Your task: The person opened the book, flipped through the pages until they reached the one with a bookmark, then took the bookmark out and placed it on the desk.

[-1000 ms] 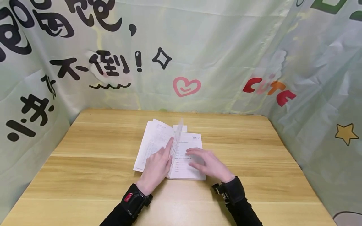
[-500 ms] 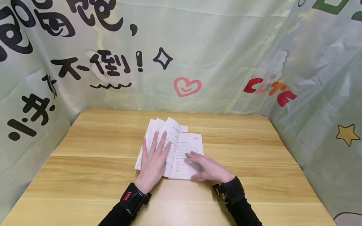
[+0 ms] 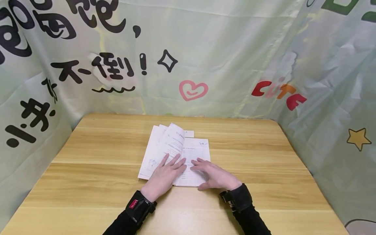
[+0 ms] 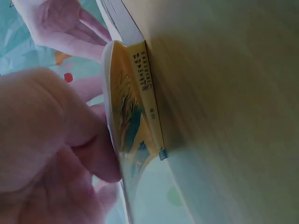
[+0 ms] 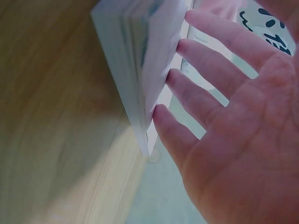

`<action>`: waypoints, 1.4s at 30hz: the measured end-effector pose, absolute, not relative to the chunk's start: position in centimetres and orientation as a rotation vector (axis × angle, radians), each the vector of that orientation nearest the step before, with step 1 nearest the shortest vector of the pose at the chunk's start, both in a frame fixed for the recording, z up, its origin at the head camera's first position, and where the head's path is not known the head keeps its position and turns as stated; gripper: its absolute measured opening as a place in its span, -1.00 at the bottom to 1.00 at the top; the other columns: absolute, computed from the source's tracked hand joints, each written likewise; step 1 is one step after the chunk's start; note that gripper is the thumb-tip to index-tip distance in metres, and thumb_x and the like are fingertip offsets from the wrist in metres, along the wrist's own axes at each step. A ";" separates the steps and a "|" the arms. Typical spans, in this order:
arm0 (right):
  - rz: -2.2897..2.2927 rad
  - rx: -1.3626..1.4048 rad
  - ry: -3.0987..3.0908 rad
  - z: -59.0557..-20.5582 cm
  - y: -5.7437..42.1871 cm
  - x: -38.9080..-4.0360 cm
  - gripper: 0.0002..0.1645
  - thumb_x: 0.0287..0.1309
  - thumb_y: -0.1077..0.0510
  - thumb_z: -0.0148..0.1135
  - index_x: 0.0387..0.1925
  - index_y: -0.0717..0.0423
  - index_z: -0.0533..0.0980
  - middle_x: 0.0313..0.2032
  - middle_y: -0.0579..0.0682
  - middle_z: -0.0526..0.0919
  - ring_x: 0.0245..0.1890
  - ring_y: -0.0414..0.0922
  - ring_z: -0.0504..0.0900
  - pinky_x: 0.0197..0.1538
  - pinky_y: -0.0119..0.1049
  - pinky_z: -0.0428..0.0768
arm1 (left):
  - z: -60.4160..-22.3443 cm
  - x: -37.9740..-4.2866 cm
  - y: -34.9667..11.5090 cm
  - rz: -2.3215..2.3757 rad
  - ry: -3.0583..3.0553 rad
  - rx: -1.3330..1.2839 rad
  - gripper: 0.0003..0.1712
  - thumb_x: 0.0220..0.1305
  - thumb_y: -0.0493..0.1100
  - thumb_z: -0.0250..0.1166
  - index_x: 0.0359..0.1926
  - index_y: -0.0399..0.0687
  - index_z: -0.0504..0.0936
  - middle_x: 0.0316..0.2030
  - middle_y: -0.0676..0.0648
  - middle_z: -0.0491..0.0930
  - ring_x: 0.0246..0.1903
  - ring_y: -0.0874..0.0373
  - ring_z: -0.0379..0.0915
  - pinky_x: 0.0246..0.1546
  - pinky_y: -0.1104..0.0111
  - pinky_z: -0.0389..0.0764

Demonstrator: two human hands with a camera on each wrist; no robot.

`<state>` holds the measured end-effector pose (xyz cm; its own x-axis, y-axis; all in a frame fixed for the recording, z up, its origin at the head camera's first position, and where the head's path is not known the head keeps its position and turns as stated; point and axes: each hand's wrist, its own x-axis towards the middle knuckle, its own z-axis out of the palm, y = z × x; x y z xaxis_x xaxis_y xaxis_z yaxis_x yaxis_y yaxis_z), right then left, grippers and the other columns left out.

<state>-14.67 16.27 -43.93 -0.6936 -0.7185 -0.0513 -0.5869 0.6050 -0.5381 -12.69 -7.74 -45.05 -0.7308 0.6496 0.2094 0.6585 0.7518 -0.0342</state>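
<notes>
Head view: the book (image 3: 176,143) lies open on the surface (image 3: 88,156), probably light, with limp, creasable pages (image 3: 191,150); the spine (image 4: 148,98) looks the firmest hold. Left hand (image 3: 163,179) and right hand (image 3: 216,174) rest on it, fingers spread, grasping nothing.

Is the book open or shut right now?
Open: in the head view, the book is spread at its fold, the left hand over the left pages, the right hand touching the right page.
</notes>
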 end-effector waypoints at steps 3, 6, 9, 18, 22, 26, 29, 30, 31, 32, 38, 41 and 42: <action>-0.721 -1.066 2.571 -44.0 16.2 -14.7 -0.17 -0.21 0.08 0.51 0.19 0.20 0.47 0.36 0.14 0.28 0.38 0.11 0.11 0.37 0.11 0.15 | -45.3 -12.7 -7.8 -0.087 -2.750 -1.027 -0.45 0.10 -0.41 0.19 0.17 -0.10 0.56 0.27 -0.06 0.43 0.34 -0.02 0.12 0.34 -0.08 0.13; -0.724 -1.062 2.574 -44.0 16.2 -14.6 -0.17 -0.21 0.08 0.51 0.19 0.20 0.47 0.36 0.15 0.28 0.38 0.12 0.11 0.37 0.11 0.15 | -45.1 -12.7 -7.8 -0.117 -2.782 -0.963 -0.52 0.15 -0.33 0.15 0.14 -0.15 0.57 0.27 -0.09 0.43 0.33 -0.03 0.14 0.34 -0.06 0.14; -0.728 -1.060 2.575 -44.0 16.2 -14.6 -0.17 -0.21 0.08 0.51 0.19 0.20 0.47 0.36 0.16 0.28 0.38 0.12 0.11 0.37 0.12 0.15 | -44.8 -12.6 -7.7 -0.169 -2.833 -0.905 -0.53 0.20 -0.25 0.10 0.15 -0.19 0.56 0.28 -0.12 0.41 0.32 -0.05 0.15 0.34 -0.04 0.15; -0.723 -1.059 2.566 -44.0 16.3 -14.7 -0.23 -0.17 0.05 0.49 0.16 0.17 0.51 0.35 0.15 0.31 0.37 0.11 0.13 0.37 0.12 0.15 | -44.4 -11.8 -7.4 -0.262 -2.981 -0.809 -0.19 0.19 0.28 0.17 0.26 -0.23 0.46 0.34 -0.25 0.27 0.32 -0.17 0.13 0.27 -0.10 0.25; -0.712 -1.083 2.567 -43.8 16.4 -14.7 -0.33 -0.15 0.04 0.48 0.08 0.15 0.57 0.31 0.16 0.36 0.35 0.11 0.18 0.35 0.15 0.17 | -44.5 -11.7 -7.1 -0.296 -2.988 -0.803 -0.01 -0.01 0.41 0.25 0.27 -0.21 0.44 0.34 -0.34 0.24 0.31 -0.26 0.10 0.22 -0.20 0.26; -0.709 -1.146 2.578 -43.2 16.5 -14.7 -0.58 -0.07 0.05 0.43 -0.11 0.11 0.67 0.19 0.14 0.51 0.28 0.09 0.32 0.32 0.19 0.22 | -44.7 -11.6 -6.8 -0.289 -2.966 -0.810 -0.01 -0.06 0.43 0.28 0.25 -0.16 0.48 0.31 -0.41 0.25 0.28 -0.34 0.11 0.17 -0.27 0.26; -0.713 -1.201 2.594 -42.9 16.4 -14.7 -0.78 0.00 0.09 0.38 -0.29 0.07 0.72 0.09 0.11 0.61 0.21 0.06 0.42 0.31 0.23 0.20 | -44.7 -11.6 -6.6 -0.292 -2.955 -0.808 -0.06 -0.04 0.42 0.27 0.23 -0.11 0.51 0.30 -0.44 0.25 0.25 -0.38 0.12 0.15 -0.31 0.25; -0.713 -1.217 2.600 -42.9 16.4 -14.7 -0.83 0.02 0.10 0.36 -0.32 0.06 0.72 0.06 0.09 0.63 0.20 0.04 0.44 0.31 0.24 0.18 | -44.7 -11.6 -6.5 -0.294 -2.951 -0.809 -0.08 -0.03 0.41 0.26 0.22 -0.09 0.52 0.29 -0.45 0.25 0.24 -0.40 0.13 0.14 -0.31 0.25; -0.719 -1.231 2.605 -42.8 16.3 -14.7 -0.86 0.04 0.12 0.35 -0.35 0.06 0.72 0.04 0.07 0.65 0.18 0.02 0.46 0.32 0.25 0.17 | -44.8 -11.6 -6.5 -0.292 -2.944 -0.812 -0.10 -0.02 0.41 0.26 0.21 -0.08 0.54 0.28 -0.46 0.26 0.23 -0.41 0.14 0.13 -0.32 0.25; -0.726 -1.244 2.614 -42.8 16.3 -14.7 -0.89 0.03 0.14 0.34 -0.38 0.06 0.73 0.02 0.06 0.66 0.16 0.00 0.48 0.32 0.23 0.18 | -44.7 -11.6 -6.5 -0.293 -2.941 -0.815 -0.12 -0.01 0.41 0.25 0.20 -0.07 0.55 0.28 -0.46 0.27 0.23 -0.42 0.14 0.13 -0.32 0.26; -0.810 -1.318 2.691 -42.6 16.1 -14.7 -0.90 -0.02 0.25 0.37 -0.39 0.05 0.73 -0.07 -0.02 0.70 0.05 -0.09 0.55 0.30 0.11 0.29 | -44.6 -11.9 -6.6 -0.292 -2.910 -0.833 -0.28 0.07 0.34 0.26 0.14 -0.01 0.60 0.23 -0.41 0.37 0.19 -0.41 0.21 0.08 -0.33 0.31; -0.855 -1.369 2.747 -42.6 15.8 -14.7 -0.83 -0.05 0.30 0.39 -0.34 0.07 0.73 -0.13 -0.04 0.72 -0.01 -0.12 0.58 0.27 0.08 0.35 | -44.5 -11.9 -6.5 -0.318 -2.895 -0.826 -0.37 0.10 0.23 0.29 0.12 0.02 0.61 0.20 -0.37 0.43 0.17 -0.42 0.24 0.06 -0.34 0.31; -0.866 -1.397 2.773 -42.7 15.7 -14.7 -0.82 -0.06 0.31 0.40 -0.33 0.08 0.73 -0.14 -0.04 0.72 -0.02 -0.11 0.59 0.25 0.11 0.36 | -44.5 -11.9 -6.5 -0.332 -2.888 -0.820 -0.40 0.10 0.19 0.30 0.12 0.01 0.62 0.19 -0.37 0.44 0.16 -0.42 0.26 0.05 -0.35 0.31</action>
